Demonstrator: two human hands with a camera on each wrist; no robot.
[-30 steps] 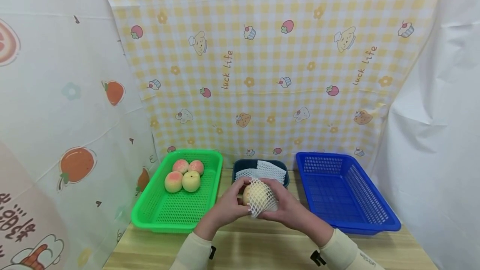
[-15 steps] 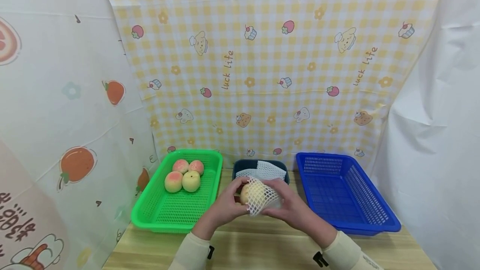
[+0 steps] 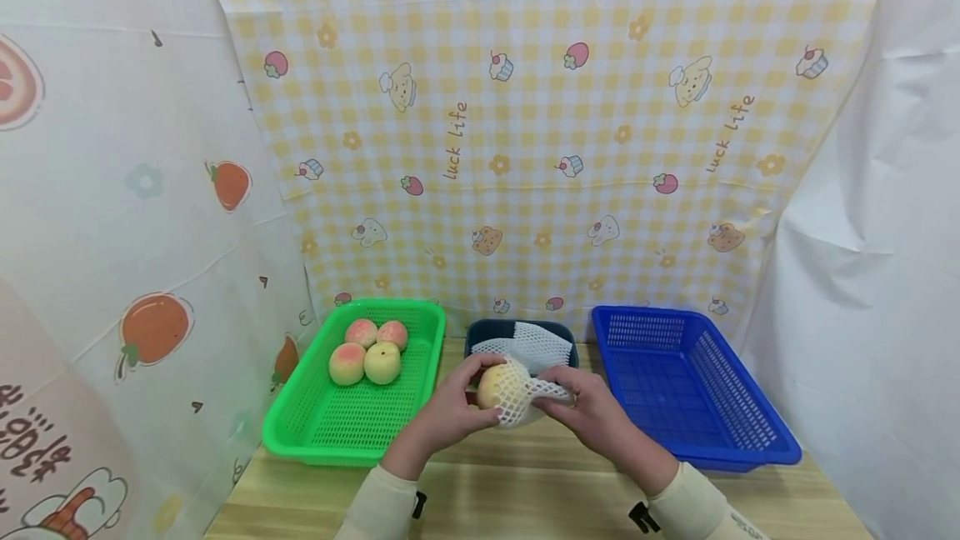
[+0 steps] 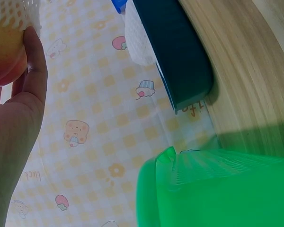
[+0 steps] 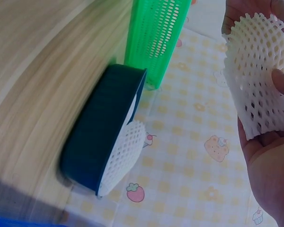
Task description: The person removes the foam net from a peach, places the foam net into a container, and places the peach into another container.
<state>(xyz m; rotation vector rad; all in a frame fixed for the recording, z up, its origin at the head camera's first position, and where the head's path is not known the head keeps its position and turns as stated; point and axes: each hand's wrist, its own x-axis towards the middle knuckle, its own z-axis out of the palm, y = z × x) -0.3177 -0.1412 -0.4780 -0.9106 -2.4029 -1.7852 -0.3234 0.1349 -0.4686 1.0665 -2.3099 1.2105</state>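
Between the two hands is a peach [image 3: 491, 388], partly covered by a white foam fruit net [image 3: 516, 397]. The left hand [image 3: 452, 408] grips the peach from the left, its fingers and thumb around the fruit and the net's rim. In the left wrist view the peach's bare pinkish end [image 4: 7, 52] sticks out of the net. The right hand [image 3: 592, 411] pinches the gathered loose end of the net, right of the peach. From the right wrist view, the net [image 5: 260, 75] hides most of the fruit, and the thumb presses on its side.
On the left, a green basket [image 3: 352, 432] holds several peaches [image 3: 347, 363]. Behind the hands stands a dark teal tray [image 3: 487, 328] with more white foam nets [image 3: 543, 343]. A blue basket [image 3: 693, 390] is at the right. All rest on a wooden table [image 3: 510, 490].
The right hand has moved slightly right, from around the netted peach to the net's tail, which is now bunched narrow. The left hand has shifted slightly left and keeps its grip.
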